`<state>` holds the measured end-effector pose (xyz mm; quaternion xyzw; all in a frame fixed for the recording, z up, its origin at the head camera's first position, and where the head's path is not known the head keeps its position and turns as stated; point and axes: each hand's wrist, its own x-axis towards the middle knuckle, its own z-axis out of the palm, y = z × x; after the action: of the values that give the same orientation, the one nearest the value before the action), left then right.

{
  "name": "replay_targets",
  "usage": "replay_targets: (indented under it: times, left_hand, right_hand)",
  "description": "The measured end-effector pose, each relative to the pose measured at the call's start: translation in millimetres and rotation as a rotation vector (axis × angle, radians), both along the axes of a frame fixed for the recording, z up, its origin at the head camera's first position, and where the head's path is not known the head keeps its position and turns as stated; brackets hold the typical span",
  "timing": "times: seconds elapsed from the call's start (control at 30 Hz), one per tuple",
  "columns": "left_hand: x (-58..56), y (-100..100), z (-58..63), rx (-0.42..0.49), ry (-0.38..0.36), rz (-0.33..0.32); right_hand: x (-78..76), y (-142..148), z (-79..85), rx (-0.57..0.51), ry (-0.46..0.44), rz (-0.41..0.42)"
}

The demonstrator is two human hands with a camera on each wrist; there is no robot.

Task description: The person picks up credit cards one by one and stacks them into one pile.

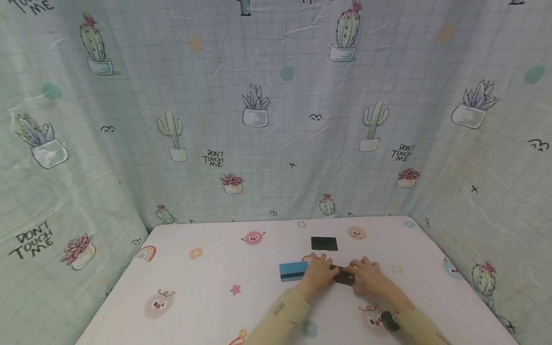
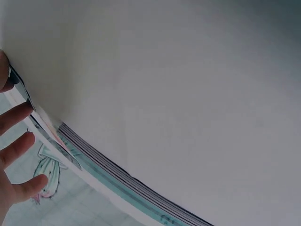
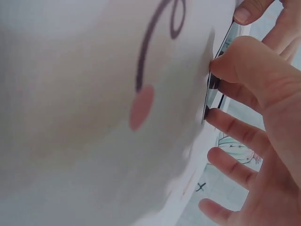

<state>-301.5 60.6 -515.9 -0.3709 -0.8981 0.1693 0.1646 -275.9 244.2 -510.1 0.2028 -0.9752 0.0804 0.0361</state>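
A thin black card (image 1: 345, 276) lies between both hands, low over the table. My left hand (image 1: 318, 275) pinches its left end, and my right hand (image 1: 370, 278) pinches its right end. In the right wrist view the right hand (image 3: 277, 127) has thumb and fingers on either side of the card, seen nearly edge-on; its other fingers spread out. The left hand (image 2: 14, 155) shows only partly in its own wrist view. Left of the left hand sits a blue card (image 1: 293, 271) with a dark stripe; the left wrist view shows a layered, striped edge (image 2: 136, 183) there.
Behind the hands another black card (image 1: 324, 243) lies flat. A white tablecloth (image 1: 194, 278) with printed figures covers the table. Cactus-print curtains (image 1: 276, 143) stand at the back and both sides. A small dark object (image 1: 390, 321) sits at the right sleeve.
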Motion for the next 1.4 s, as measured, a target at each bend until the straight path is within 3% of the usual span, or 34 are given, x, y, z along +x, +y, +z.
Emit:
replay_targets:
  times: [0.3,0.57,1.1,1.4]
  left_hand:
    - [-6.3,-2.6,-3.7,0.019,-0.024,-0.036]
    - [-6.7,-3.3,-3.4,0.018,-0.075,0.008]
    - [-8.6,-5.6,-4.2,0.009,-0.008,-0.007]
    - [-4.0,-4.6,-2.7,0.008,-0.041,0.032]
  right_hand:
    - [-7.5,1.8,-1.5,0.037,-0.003,0.006]
    - [-13.3,1.7,2.2,0.038,-0.001,0.047]
    - [-21.2,-3.0,6.8,0.036,-0.118,-0.048]
    - [-21.5,-5.8,11.1,0.014,-0.174,-0.057]
